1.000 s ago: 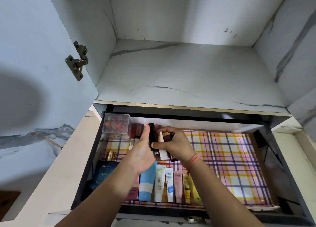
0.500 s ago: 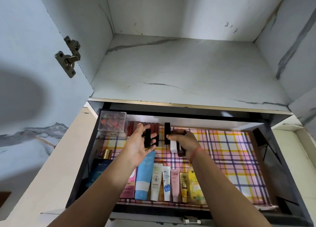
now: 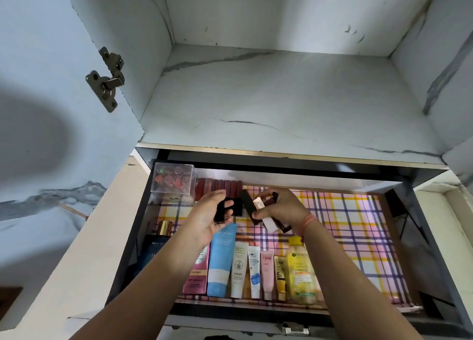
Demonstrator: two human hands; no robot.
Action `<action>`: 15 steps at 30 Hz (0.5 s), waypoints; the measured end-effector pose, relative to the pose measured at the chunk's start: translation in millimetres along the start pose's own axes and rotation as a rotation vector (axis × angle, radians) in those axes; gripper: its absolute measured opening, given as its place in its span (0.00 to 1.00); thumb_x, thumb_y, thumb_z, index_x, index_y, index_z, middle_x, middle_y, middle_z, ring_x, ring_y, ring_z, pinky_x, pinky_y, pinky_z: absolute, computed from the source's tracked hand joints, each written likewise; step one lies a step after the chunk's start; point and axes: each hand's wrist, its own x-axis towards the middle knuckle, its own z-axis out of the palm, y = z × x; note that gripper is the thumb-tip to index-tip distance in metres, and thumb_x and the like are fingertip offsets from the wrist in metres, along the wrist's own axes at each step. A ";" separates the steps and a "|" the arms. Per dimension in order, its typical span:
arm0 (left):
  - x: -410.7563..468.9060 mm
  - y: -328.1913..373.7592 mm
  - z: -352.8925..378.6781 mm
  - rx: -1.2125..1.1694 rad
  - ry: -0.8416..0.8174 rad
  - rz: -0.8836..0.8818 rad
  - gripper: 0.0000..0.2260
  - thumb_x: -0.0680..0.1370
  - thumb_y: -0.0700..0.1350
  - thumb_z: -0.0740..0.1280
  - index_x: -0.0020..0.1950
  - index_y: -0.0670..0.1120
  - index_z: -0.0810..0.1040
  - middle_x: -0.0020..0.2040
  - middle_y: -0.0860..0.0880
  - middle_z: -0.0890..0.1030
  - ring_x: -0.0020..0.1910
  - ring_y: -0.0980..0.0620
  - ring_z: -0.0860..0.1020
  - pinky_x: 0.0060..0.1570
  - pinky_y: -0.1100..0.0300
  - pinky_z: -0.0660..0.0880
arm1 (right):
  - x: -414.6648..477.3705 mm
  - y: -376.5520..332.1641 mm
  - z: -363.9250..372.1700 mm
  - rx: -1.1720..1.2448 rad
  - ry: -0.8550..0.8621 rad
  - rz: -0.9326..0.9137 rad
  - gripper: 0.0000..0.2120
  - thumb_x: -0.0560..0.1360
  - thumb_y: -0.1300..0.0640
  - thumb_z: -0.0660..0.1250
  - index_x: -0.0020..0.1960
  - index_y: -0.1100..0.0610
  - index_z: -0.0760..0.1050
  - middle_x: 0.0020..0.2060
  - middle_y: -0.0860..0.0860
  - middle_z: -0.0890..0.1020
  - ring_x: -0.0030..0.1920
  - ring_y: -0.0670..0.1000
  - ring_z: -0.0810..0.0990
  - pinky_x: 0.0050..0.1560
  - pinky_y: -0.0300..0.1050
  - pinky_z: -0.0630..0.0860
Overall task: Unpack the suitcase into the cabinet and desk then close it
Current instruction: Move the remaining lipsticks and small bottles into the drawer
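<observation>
As both hands hover above the open drawer (image 3: pixel 409 237), the left hand (image 3: pixel 207 216) curls its fingers round a small black case (image 3: pixel 234 206) and the right hand (image 3: pixel 284 206) clamps several cosmetic sticks (image 3: pixel 266 219); plaid liner (image 3: pixel 358 224) stretches open toward the right wall.

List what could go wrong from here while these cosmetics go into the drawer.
1. The right hand pinches several slim cosmetic sticks at once; one may slip and drop onto the tubes below.
2. The right forearm hangs close over the Garnier bottle and could knock it askew.
3. The left hand grips a black case near the row of red lipsticks; setting it down could disturb that row.
</observation>
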 end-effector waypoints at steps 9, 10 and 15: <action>3.4 8.9 -6.1 0.024 -0.081 -0.110 0.03 0.74 0.35 0.70 0.46 0.39 0.77 0.46 0.38 0.80 0.42 0.44 0.80 0.30 0.58 0.81 | -2.3 -12.9 0.2 -0.187 -0.024 -0.226 0.19 0.60 0.62 0.79 0.49 0.54 0.81 0.44 0.50 0.82 0.47 0.53 0.80 0.48 0.47 0.79; 3.9 9.7 -7.4 0.000 -0.073 -0.104 0.03 0.73 0.32 0.68 0.45 0.38 0.77 0.47 0.37 0.79 0.44 0.42 0.80 0.29 0.58 0.81 | -3.3 -9.5 0.4 -0.071 0.046 -0.223 0.18 0.60 0.64 0.79 0.49 0.56 0.81 0.45 0.51 0.82 0.48 0.53 0.80 0.48 0.47 0.79; -0.2 6.5 -10.2 -0.370 -0.022 -0.182 0.05 0.74 0.29 0.66 0.47 0.37 0.75 0.51 0.31 0.77 0.48 0.35 0.80 0.35 0.48 0.81 | -11.3 3.5 5.4 0.478 0.257 -0.031 0.15 0.65 0.63 0.77 0.50 0.56 0.79 0.43 0.52 0.84 0.46 0.53 0.82 0.39 0.44 0.77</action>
